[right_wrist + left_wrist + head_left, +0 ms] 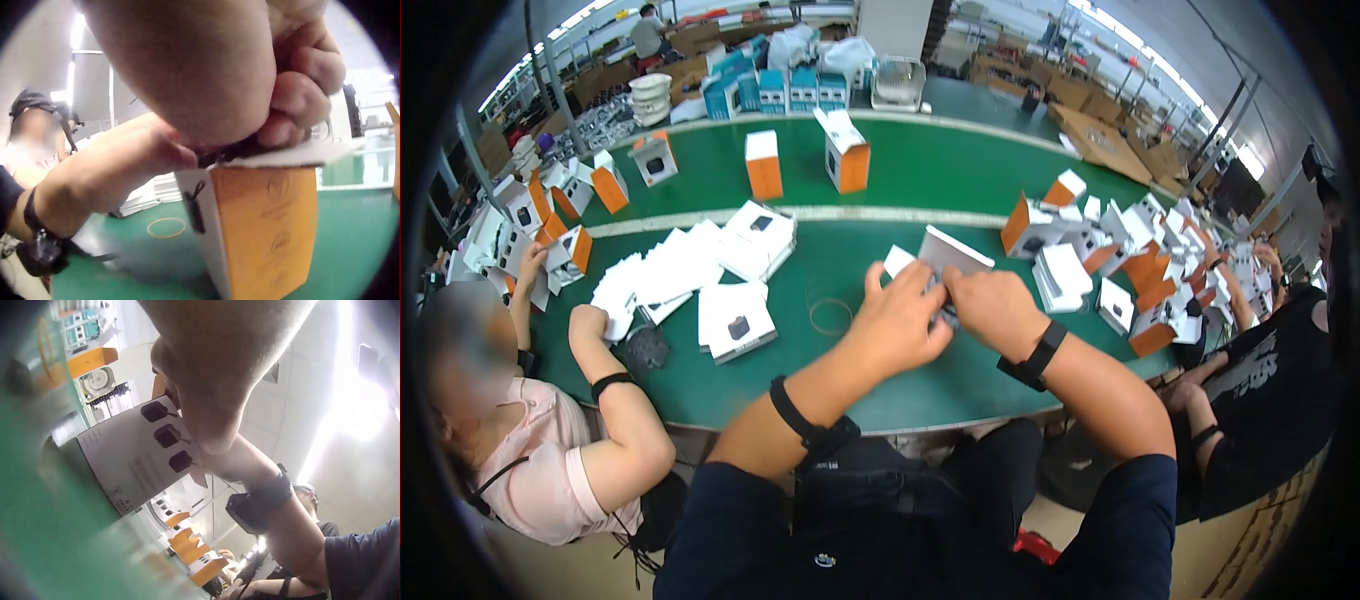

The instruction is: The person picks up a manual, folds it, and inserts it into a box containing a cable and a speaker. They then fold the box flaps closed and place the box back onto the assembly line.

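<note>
head view, box: at the middle of the near edge of the green table [830, 385], between the two hands; its white flap [958, 252] stands raised, and most of the body of the box [947, 268] is hidden.
head view, left hand [900, 315]: fingers bent at the top of the box; what they pinch, if anything, cannot be told.
head view, right hand [998, 305]: fingers curled at the same top, close against the left hand.
head view, nearby: a thin tan loop [831, 317] lies left of the hands; white flat packs [738, 320] with a dark printed device lie farther left; white and orange boxes [1135, 250] crowd the right.
left wrist view, face of the box: white, tilted in this view, with three dark device pictures in a row and small print too blurred to read; corners look crisp and square.
left wrist view, table: green, blurred, next to the lower edge of the box.
right wrist view, sides of the box: one plain orange with faint round marks and lines of print, the next white with a dark device picture.
right wrist view, top of the box: a white flap sticks out beneath the right hand, whose curled fingers hold a dark item [240, 150] at the opening; its shape is mostly covered.
</note>
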The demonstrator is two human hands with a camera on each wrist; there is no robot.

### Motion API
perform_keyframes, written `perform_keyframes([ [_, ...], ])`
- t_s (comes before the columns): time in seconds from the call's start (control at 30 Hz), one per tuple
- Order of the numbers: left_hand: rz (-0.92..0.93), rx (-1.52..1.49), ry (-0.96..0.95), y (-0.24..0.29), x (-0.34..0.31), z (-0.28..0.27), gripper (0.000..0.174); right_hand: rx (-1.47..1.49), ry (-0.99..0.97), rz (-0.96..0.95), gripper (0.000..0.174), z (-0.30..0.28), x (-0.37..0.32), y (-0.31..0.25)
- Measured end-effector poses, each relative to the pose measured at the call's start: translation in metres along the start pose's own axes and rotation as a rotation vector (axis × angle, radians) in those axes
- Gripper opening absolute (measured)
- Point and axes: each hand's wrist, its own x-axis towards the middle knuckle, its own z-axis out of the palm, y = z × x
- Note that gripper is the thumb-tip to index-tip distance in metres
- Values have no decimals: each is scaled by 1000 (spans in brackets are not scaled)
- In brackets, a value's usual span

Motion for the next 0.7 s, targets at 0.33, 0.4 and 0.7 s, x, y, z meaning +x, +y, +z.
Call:
perform_keyframes([
  [0.33, 32, 66, 121, -1, -7, 7, 32, 45, -116, 15, 18, -14, 16, 11],
  [0.4, 42, 26, 104, -4, -10, 9, 31, 8, -271, 6, 18, -8, 24, 12],
  [0.7, -311, -889, 329, -85, 8, 35, 40, 717, 568, 421, 17, 14, -49, 23],
])
